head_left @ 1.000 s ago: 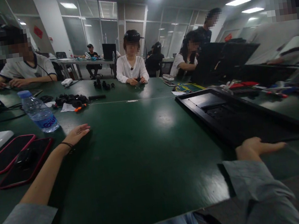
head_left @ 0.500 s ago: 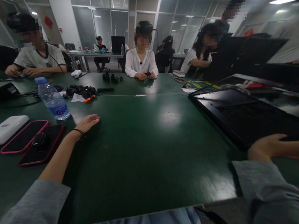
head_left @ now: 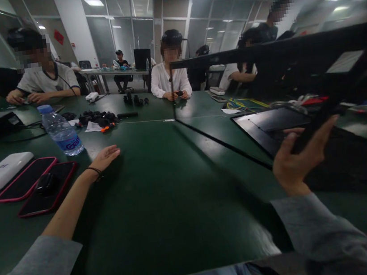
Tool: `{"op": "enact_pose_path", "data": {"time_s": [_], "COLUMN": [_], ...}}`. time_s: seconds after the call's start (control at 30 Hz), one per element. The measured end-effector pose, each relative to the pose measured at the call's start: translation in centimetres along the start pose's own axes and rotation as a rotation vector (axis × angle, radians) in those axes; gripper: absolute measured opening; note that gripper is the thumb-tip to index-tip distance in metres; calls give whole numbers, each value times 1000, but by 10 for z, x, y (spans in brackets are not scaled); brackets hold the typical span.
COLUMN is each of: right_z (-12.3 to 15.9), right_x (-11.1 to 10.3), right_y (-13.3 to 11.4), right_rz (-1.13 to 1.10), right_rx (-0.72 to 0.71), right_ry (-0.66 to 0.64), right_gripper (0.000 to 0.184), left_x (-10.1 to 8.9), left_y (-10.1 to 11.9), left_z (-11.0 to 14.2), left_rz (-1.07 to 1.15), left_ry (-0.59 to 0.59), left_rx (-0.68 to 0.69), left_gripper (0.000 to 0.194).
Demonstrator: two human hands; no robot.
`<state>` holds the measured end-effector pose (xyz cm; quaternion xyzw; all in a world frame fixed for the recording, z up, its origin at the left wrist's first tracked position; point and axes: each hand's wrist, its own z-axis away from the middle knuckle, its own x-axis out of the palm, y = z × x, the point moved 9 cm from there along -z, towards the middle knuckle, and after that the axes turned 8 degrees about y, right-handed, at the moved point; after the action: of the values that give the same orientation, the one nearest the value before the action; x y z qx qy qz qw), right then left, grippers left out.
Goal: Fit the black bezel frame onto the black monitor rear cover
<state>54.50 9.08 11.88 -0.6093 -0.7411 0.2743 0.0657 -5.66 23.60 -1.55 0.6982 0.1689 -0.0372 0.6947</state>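
Left of the water bottle (head_left: 62,133), smartphones (head_left: 28,179) are laid on the green table (head_left: 166,212). Just right of it, the left hand (head_left: 106,155) is rested palm-open; glass partitions (head_left: 102,44) are seen behind. Room is offered between the parted hands, to the near edge. Well right of the bottle, the black frame (head_left: 253,53) is tilted above a dark panel (head_left: 262,122), long axis pointed far-left to near-right, near end clamped in the right hand (head_left: 297,163).

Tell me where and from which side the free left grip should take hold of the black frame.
Probably best by the left bar, coming from the left. The frame is raised and tilted; that bar is thin and nearly upright, with the open middle letting fingers wrap round it. The right grip holds the opposite bar, and the left grip is empty on that side.
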Motion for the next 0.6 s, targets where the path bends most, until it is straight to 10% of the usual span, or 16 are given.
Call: {"op": "enact_pose_path", "data": {"time_s": [0.33, 0.6], "right_z": [17, 45], "right_x": [97, 164], "right_y": [-5, 61], "right_rz": [-405, -184], "right_rx": [121, 143], "right_ry": [-260, -466], "right_gripper": [75, 64], "left_x": [-7, 2], "left_y": [40, 25], "left_z": [12, 14], "left_rz": [164, 108], "left_ry": [230, 245], "left_rx": [152, 112], "left_gripper": [71, 57]}}
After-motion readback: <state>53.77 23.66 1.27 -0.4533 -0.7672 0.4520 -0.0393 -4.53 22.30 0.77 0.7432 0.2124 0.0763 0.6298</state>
